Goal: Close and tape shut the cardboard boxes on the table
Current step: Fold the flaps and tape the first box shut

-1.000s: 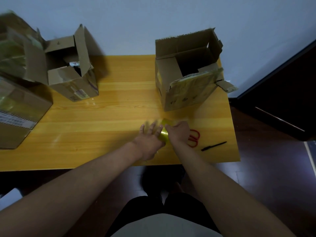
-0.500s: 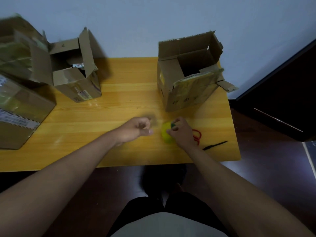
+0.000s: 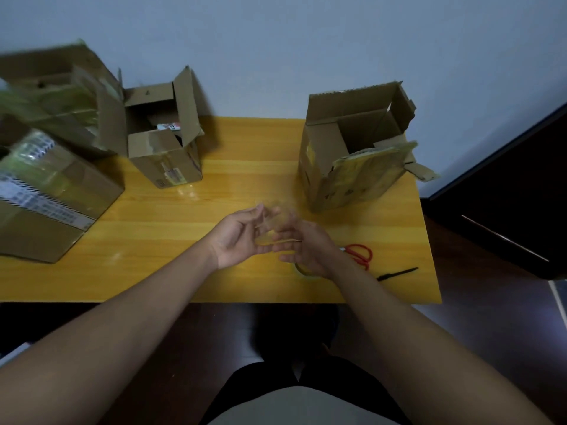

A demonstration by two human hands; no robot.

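Both hands are up over the near middle of the yellow worktop [image 3: 184, 240], close together, fingertips blurred. Left hand [image 3: 237, 240] is palm-in with fingers loosely extended; a thin yellowish strip of tape [image 3: 283, 240] runs between the two hands, but whether the left fingers pinch its end I can't tell (motion blur). Right hand [image 3: 306, 245] has fingers curled toward the strip; its actual grip is likewise not resolvable. The tape roll [image 3: 302, 271] sits on the worktop just under and behind the right wrist, mostly hidden by it.

Task boxes, relative to the hands:
- open box [image 3: 352, 161] just beyond and right of the right hand, flaps up, front flap hanging down the near side
- smaller open box [image 3: 165, 148] beyond and left of the left hand, flaps up, something inside
- large box [image 3: 46, 204] far left of the left hand, top closed with tape and labels on it
- another box [image 3: 52, 96] behind that one, blurred, flaps loose

Right of the right hand: red-handled scissors [image 3: 360, 254] just beside the wrist, then a black pen [image 3: 397, 273] further out near the worktop edge.
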